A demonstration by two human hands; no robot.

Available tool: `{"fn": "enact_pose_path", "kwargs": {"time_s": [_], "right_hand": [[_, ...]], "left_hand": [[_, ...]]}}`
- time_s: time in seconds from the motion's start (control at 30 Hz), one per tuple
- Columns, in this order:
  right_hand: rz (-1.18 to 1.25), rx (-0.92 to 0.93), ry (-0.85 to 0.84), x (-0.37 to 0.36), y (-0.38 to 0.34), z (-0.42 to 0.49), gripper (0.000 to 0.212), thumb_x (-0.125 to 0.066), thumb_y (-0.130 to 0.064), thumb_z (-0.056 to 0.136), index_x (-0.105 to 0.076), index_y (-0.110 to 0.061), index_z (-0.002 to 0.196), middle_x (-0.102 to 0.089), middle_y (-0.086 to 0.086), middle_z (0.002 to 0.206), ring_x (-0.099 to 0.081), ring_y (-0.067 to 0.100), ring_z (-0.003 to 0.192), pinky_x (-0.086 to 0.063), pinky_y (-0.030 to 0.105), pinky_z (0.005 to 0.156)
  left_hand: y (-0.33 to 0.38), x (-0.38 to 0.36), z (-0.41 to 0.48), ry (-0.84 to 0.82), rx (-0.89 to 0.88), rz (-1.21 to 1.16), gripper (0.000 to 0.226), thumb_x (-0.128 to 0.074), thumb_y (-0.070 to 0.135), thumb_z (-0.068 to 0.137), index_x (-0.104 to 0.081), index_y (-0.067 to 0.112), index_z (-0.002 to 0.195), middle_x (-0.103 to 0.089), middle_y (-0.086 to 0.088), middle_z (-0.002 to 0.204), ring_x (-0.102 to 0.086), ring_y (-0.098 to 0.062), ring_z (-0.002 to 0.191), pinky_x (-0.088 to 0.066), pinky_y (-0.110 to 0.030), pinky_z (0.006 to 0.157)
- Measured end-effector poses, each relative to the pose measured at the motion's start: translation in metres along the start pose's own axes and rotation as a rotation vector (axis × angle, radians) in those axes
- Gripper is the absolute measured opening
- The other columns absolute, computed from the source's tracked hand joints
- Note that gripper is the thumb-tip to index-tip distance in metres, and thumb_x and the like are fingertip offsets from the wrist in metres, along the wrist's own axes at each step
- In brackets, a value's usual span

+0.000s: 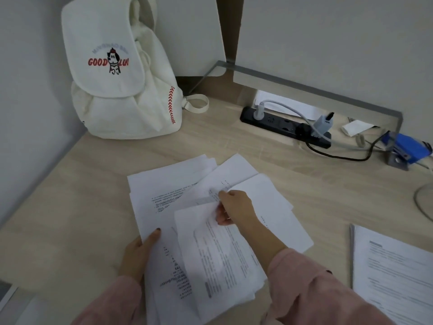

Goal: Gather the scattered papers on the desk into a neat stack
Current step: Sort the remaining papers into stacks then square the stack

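1. Pinching the papers [164, 195] near the middle of the pile, the right hand [234, 208] has its fingers curled round a paper edge.
2. The left hand [138, 252] grips the left side of the same pile. Its thumb lies on top, and its fingers seem to be underneath, though they are hidden.
3. The papers lie in a messy fan on the desk [70, 207], near the front edge, with sheets crossing over each other.
4. Both arms wear pink sleeves [304, 289].
5. Another printed bundle [393, 266] lies apart on the right.
6. Further back, a white backpack [121, 73] stands in the left corner.
7. A black power strip [281, 127] with plugs lies by the wall, and a blue stapler [407, 148] sits far right.
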State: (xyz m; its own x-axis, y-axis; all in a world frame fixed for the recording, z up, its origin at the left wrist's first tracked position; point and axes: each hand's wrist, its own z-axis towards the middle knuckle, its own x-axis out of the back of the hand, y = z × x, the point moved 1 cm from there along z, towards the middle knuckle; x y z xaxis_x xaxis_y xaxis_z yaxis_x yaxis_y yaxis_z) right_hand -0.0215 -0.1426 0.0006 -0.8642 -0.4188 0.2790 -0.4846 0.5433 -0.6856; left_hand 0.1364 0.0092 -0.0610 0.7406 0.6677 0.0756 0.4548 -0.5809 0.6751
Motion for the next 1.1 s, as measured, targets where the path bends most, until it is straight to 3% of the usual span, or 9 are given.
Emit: {"fn": "enact_pose_path", "kwargs": {"time_s": [0.23, 0.33, 0.4, 0.47, 0.53, 0.6, 0.87, 1.0, 1.1], "right_hand": [[-0.184, 0.02, -0.151, -0.031, -0.009, 0.023, 0.026, -0.048, -0.027, 0.09, -0.053, -0.008, 0.074, -0.061, 0.007, 0.064, -0.06, 0.019, 0.053, -0.06, 0.036, 0.063], [-0.611, 0.337, -0.089, -0.032, -0.01, 0.035, 0.016, -0.054, -0.03, 0.088, -0.051, -0.015, 0.088, -0.057, 0.003, 0.086, -0.057, 0.017, 0.076, -0.05, 0.031, 0.07], [-0.928, 0.621, -0.094, -0.027, -0.012, 0.042, 0.038, -0.058, -0.028, 0.085, -0.048, -0.015, 0.12, -0.048, 0.007, 0.119, -0.047, 0.022, 0.108, -0.04, 0.03, 0.087], [-1.158, 0.735, -0.181, -0.022, -0.016, 0.049, 0.069, -0.061, -0.028, 0.083, -0.028, -0.017, 0.142, -0.028, 0.009, 0.144, -0.028, 0.025, 0.131, -0.024, 0.031, 0.107], [-1.337, 0.739, -0.241, -0.018, -0.02, 0.055, 0.085, -0.064, -0.031, 0.081, -0.014, -0.018, 0.148, -0.015, 0.009, 0.153, -0.015, 0.026, 0.141, -0.008, 0.032, 0.116], [-1.432, 0.718, -0.257, -0.014, -0.023, 0.059, 0.092, -0.068, -0.037, 0.078, -0.013, -0.017, 0.148, -0.013, 0.009, 0.154, -0.014, 0.026, 0.141, -0.005, 0.033, 0.117], [-1.597, 0.724, -0.187, 0.002, -0.025, 0.061, 0.072, -0.063, -0.057, 0.073, -0.044, -0.008, 0.123, -0.048, 0.008, 0.125, -0.039, 0.025, 0.117, -0.027, 0.032, 0.101], [-1.471, 0.547, -0.195, 0.022, -0.008, 0.058, 0.07, -0.06, -0.052, 0.08, -0.037, -0.017, 0.136, -0.054, 0.005, 0.13, -0.047, 0.024, 0.118, -0.031, 0.034, 0.099], [-1.19, 0.341, -0.182, 0.042, 0.003, 0.05, 0.061, -0.055, -0.038, 0.088, -0.032, -0.021, 0.142, -0.046, 0.004, 0.142, -0.044, 0.022, 0.127, -0.034, 0.03, 0.099]], "left_hand": [[-0.002, 0.003, -0.002, -0.038, 0.011, -0.029, 0.043, -0.074, 0.038, 0.07, -0.068, 0.014, 0.105, -0.072, -0.008, 0.102, -0.067, -0.03, 0.094, -0.051, -0.048, 0.092], [-0.001, 0.003, -0.001, -0.045, 0.002, -0.029, 0.038, -0.076, 0.041, 0.064, -0.069, 0.022, 0.096, -0.071, -0.006, 0.105, -0.066, -0.027, 0.097, -0.05, -0.047, 0.094], [-0.002, 0.004, 0.002, -0.024, -0.009, -0.029, 0.018, -0.07, 0.032, 0.078, -0.067, 0.023, 0.093, -0.07, -0.006, 0.107, -0.065, -0.026, 0.1, -0.047, -0.046, 0.097], [-0.002, 0.004, 0.004, -0.015, -0.021, -0.036, 0.007, -0.064, 0.029, 0.084, -0.066, 0.026, 0.09, -0.069, 0.0, 0.101, -0.064, -0.023, 0.098, -0.047, -0.042, 0.096], [-0.001, 0.003, 0.004, -0.009, -0.02, -0.041, 0.005, -0.061, 0.027, 0.087, -0.066, 0.026, 0.086, -0.069, 0.002, 0.093, -0.064, -0.02, 0.091, -0.05, -0.039, 0.088], [0.0, 0.003, 0.003, 0.001, -0.019, -0.044, 0.009, -0.058, 0.025, 0.089, -0.065, 0.024, 0.084, -0.068, 0.002, 0.088, -0.064, -0.018, 0.083, -0.051, -0.033, 0.075], [-0.001, 0.006, 0.003, -0.013, 0.003, -0.021, 0.026, -0.058, 0.031, 0.088, -0.068, 0.014, 0.105, -0.072, -0.009, 0.102, -0.066, -0.03, 0.096, -0.048, -0.048, 0.096], [0.001, 0.006, 0.003, -0.03, 0.005, -0.022, 0.017, -0.056, 0.027, 0.09, -0.066, 0.016, 0.099, -0.07, -0.006, 0.098, -0.065, -0.028, 0.096, -0.047, -0.044, 0.096], [0.002, 0.006, 0.002, -0.035, 0.008, -0.031, 0.025, -0.057, 0.026, 0.089, -0.065, 0.011, 0.107, -0.07, -0.008, 0.101, -0.064, -0.029, 0.096, -0.047, -0.046, 0.097]]}}
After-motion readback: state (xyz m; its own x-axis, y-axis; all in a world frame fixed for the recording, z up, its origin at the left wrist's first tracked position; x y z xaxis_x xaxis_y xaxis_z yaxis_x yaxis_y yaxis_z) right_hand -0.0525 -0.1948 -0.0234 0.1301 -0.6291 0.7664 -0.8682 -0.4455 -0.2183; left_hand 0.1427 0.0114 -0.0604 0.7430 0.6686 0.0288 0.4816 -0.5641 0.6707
